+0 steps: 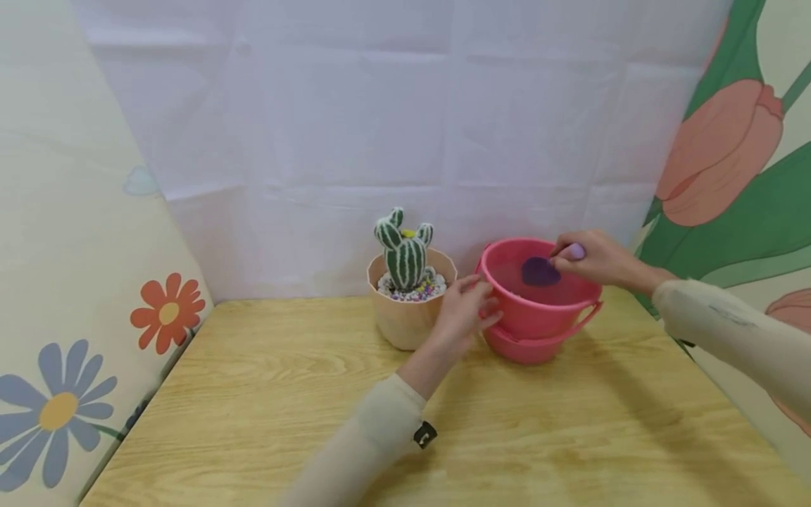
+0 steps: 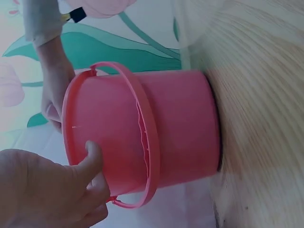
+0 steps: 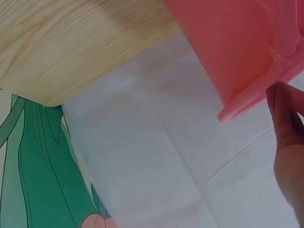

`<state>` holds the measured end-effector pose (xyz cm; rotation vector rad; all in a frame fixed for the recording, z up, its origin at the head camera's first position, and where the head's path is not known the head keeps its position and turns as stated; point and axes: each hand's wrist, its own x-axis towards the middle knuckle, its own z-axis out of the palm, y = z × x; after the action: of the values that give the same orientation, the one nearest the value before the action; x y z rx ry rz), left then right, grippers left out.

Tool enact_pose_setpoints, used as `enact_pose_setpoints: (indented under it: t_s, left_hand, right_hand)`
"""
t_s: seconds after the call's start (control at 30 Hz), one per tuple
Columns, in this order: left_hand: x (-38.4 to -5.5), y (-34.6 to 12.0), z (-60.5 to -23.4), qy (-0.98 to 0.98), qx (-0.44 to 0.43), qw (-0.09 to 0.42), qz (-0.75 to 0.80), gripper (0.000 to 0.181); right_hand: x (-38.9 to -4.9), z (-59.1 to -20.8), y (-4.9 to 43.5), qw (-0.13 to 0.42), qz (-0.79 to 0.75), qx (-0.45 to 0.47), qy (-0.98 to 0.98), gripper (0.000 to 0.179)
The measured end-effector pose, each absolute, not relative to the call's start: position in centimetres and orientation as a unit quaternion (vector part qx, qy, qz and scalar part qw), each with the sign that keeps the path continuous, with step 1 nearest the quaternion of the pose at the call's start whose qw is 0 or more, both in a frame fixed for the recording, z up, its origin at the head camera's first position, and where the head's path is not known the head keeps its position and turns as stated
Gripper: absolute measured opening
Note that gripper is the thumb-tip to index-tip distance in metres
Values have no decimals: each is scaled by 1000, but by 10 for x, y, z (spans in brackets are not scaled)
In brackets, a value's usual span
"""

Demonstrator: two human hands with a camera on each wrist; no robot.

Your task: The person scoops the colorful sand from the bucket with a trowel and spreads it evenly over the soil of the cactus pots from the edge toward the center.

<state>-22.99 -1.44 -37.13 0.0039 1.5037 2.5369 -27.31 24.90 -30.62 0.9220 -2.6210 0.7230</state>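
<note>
A pink bucket (image 1: pixel 532 320) stands on the table, its pink handle (image 2: pixel 151 142) hanging down against the side. My right hand (image 1: pixel 589 257) grips the lilac handle of a scoop (image 1: pixel 541 272), whose dark purple head is over the bucket's opening, inside the rim. In the right wrist view the bucket's wall (image 3: pixel 228 52) fills the upper right, with the hand's fingers close to the rim. My left hand (image 1: pixel 465 310) is at the bucket's left side, fingers loosely bent and overlapping the wall below the rim. The left wrist view shows its thumb (image 2: pixel 92 159) in front of the bucket.
Left of the bucket, close beside my left hand, stands a beige pot (image 1: pixel 408 320) with a striped green cactus (image 1: pixel 405 262) and colourful pebbles. A white cloth (image 1: pixel 355 127) hangs behind the wooden table (image 1: pixel 285 401). Flower-patterned panels (image 1: pixel 716 155) flank both sides.
</note>
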Motion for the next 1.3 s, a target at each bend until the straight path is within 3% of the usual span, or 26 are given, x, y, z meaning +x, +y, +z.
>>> enact_pose_setpoints:
  t_s: [0.23,0.77,1.3]
  left_hand:
    - [-228,-4,-370,445,-15,102,890,45]
    - [-224,2,-378,368,-11,97,925,66]
    - [-237,0,-386,349,-28,127,928,61]
  right_hand:
    - [-282,-307,249,127,248,328,-903,5]
    - [-295,-312,251,96,262,325,-904,4]
    - [-308,-330,242,55,266,286,-919,5]
